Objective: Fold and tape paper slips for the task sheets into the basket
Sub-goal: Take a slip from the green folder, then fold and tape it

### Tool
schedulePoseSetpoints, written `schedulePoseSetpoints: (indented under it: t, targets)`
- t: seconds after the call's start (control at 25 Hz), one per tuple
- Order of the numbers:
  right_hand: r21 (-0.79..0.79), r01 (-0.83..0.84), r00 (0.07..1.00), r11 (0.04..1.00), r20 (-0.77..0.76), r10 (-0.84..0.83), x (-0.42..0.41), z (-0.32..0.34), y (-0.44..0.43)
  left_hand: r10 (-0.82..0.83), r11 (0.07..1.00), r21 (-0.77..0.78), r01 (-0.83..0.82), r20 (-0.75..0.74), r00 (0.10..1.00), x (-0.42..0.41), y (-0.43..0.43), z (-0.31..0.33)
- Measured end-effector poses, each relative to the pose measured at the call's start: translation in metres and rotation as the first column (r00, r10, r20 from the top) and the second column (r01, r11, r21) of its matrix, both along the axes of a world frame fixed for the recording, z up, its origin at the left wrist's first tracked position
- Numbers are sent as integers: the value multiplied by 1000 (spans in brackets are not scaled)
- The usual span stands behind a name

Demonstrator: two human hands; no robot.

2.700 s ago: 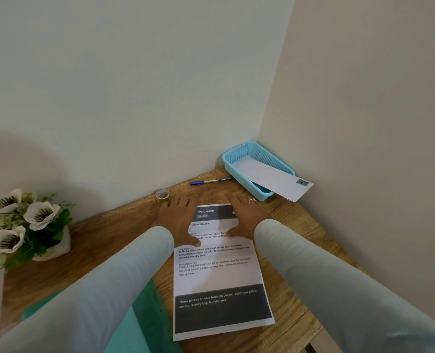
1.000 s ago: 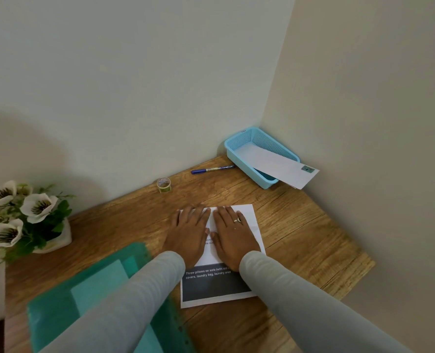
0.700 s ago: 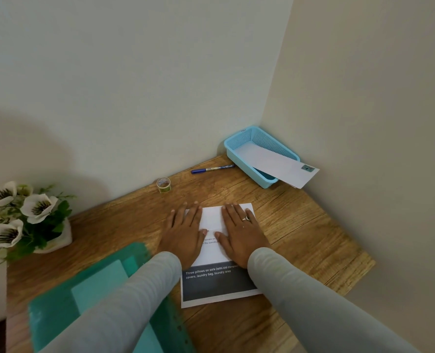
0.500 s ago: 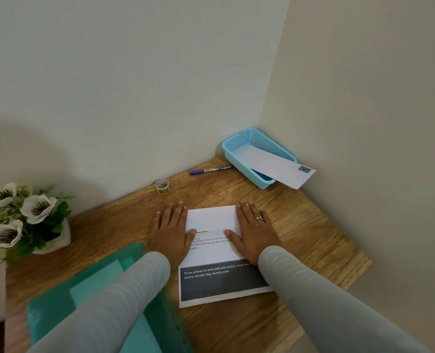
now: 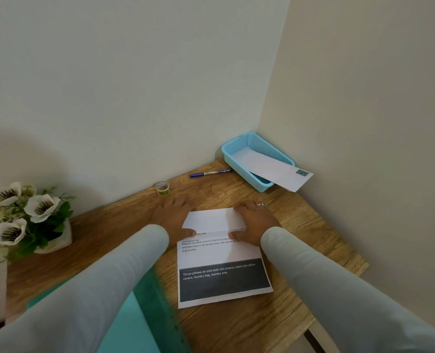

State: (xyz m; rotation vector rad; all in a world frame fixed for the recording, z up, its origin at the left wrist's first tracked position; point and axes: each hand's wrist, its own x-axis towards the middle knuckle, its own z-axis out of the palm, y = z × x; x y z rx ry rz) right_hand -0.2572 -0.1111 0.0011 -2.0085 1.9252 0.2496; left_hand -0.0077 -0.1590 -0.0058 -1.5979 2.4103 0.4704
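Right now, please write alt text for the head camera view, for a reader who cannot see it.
A person's left hand and right hand pinch the folded far end of a printed task sheet on a wooden table. Beyond lie a tape roll, a blue pen and a blue basket holding a folded slip.

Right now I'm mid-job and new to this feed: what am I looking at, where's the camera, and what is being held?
No machine here: a person's two bare hands in grey sleeves, seen from one camera on their head, looking down. On the wooden table lies a printed sheet, its top folded over. The right hand pinches that fold; the left hand, blurred, touches its left edge. Behind: tape, a pen, and a blue basket with a slip sticking out. Left: flowers, a green folder.
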Motion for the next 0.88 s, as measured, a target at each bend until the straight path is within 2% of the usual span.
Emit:
schedulePoseSetpoints:
  t: [0.16, 0.48, 0.6, 0.88]
  targets:
    - [43, -18, 1000, 999, 3, 18, 2, 1, -7, -2, 995, 97, -1, 38, 999, -8, -15, 0]
    - [70, -70, 997, 995, -9, 71, 9, 10, -17, 103, 985, 147, -87, -107, 989, -9, -13, -1]
    - [11, -96, 995, 995, -15, 96, 12, 14, -16, 134, 987, 112, -118, -152, 979, -8, -5, 1]
    - [-204, -70, 997, 976, 25, 77, 12, 27, -10, 118, 987, -77, -139, -227, 967, 0, 6, 15]
